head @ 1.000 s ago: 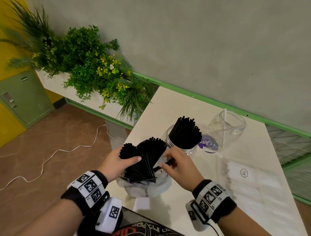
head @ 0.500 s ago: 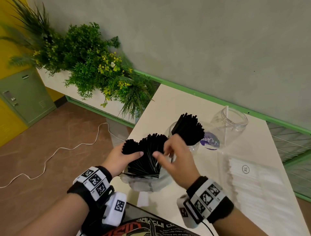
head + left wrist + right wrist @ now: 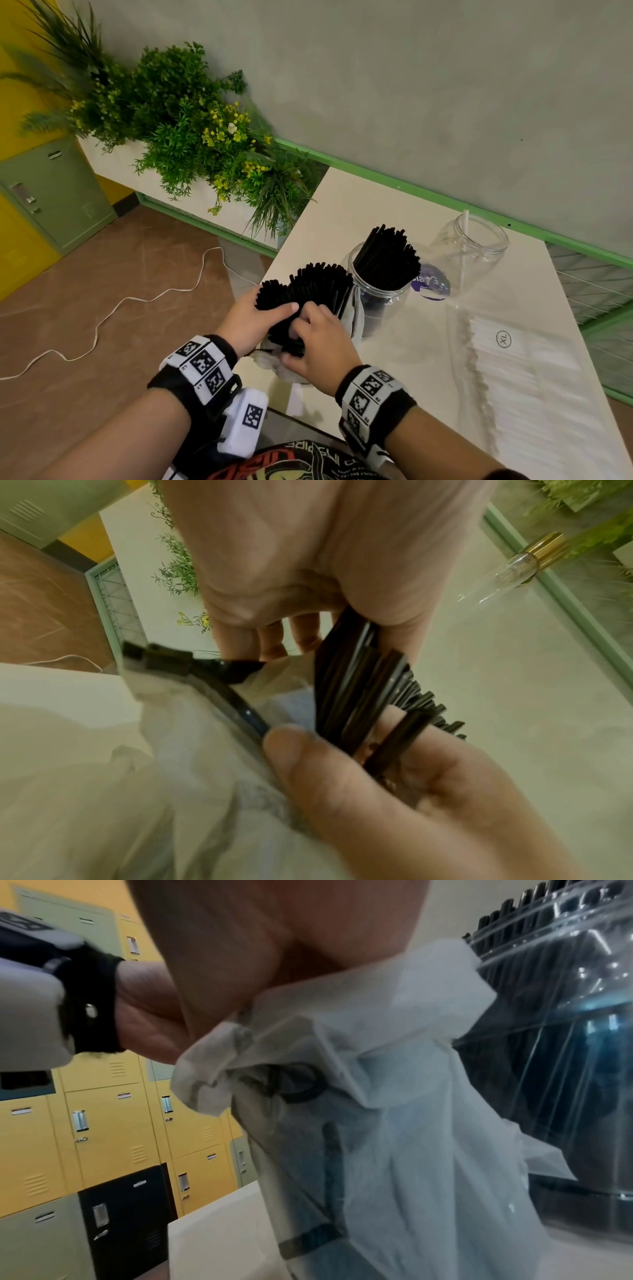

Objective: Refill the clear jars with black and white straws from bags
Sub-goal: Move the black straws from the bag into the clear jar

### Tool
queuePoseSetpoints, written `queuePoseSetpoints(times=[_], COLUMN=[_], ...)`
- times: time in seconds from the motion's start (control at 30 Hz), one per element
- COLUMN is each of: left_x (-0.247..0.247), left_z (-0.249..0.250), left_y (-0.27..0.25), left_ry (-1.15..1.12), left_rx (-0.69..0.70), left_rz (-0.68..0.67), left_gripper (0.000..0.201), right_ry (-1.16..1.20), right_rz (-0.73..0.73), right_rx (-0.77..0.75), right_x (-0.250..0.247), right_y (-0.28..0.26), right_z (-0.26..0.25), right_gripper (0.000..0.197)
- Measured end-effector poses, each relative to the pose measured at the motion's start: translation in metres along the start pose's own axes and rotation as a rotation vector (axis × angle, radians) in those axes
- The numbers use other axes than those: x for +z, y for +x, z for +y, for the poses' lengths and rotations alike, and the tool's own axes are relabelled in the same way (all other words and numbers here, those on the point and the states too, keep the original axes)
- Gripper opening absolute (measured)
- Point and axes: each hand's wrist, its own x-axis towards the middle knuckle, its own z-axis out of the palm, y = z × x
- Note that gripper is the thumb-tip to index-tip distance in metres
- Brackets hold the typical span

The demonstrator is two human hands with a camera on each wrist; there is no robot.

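The black straws (image 3: 310, 291) were clamped in both grips, low on the bundle, just above the bag (image 3: 352, 317). The left hand (image 3: 248, 320) was closed around the bundle's left side, the right hand (image 3: 320, 337) around its front. The long axis ran up and away from the grips. The jar (image 3: 378, 301) stood just beyond and right of them, nearer the right hand, already holding straws.
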Motion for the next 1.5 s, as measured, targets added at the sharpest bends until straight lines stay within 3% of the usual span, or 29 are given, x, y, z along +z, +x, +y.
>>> queuePoseSetpoints(times=[0.17,0.27,0.37,0.5,0.57,0.63,0.77,0.83,1.03,1.2,1.37,1.5], left_x=[0.004,0.002,0.0,-0.003,-0.004,-0.004,0.0,0.001,0.0,0.003,0.005,0.004], left_z=[0.005,0.006,0.006,-0.002,-0.004,-0.004,-0.001,0.001,0.002,0.004,0.007,0.007], left_y=[-0.003,-0.004,-0.005,-0.002,-0.002,-0.001,0.0,-0.001,0.0,-0.002,-0.002,-0.002], left_ry=[0.002,-0.002,-0.018,0.0,-0.008,0.0,0.033,0.039,0.026,0.02,0.043,0.047], left_rx=[0.019,0.031,0.021,0.011,0.009,0.014,0.036,0.044,0.032,0.024,0.035,0.039], left_rz=[0.007,0.009,-0.01,-0.031,-0.045,-0.056,-0.044,-0.044,-0.056,-0.068,-0.07,-0.075], left_gripper=[0.012,0.009,0.01,0.021,0.034,0.043,0.02,0.016,0.019,0.018,0.015,0.017], right_ry=[0.023,0.086,0.172,0.239,0.325,0.514,0.663,0.646,0.645,0.835,0.894,0.857], right_rz=[0.026,0.247,0.537,0.714,0.677,0.548,0.328,0.317,0.448,0.527,0.457,0.375], right_rx=[-0.016,-0.037,0.1,0.252,0.302,0.348,0.325,0.297,0.305,0.366,0.466,0.486], right_x=[-0.006,-0.023,-0.037,-0.04,-0.04,-0.04,-0.037,-0.038,-0.037,-0.036,-0.029,-0.028], right_y=[0.001,-0.006,-0.015,-0.02,-0.021,-0.021,-0.018,-0.015,-0.009,-0.001,0.004,0.009], right_z=[0.004,0.012,0.031,0.042,0.041,0.037,0.035,0.031,0.024,0.023,0.016,0.018], right_gripper=[0.02,0.011,0.013,0.041,0.056,0.073,0.116,0.123,0.106,0.101,0.096,0.076])
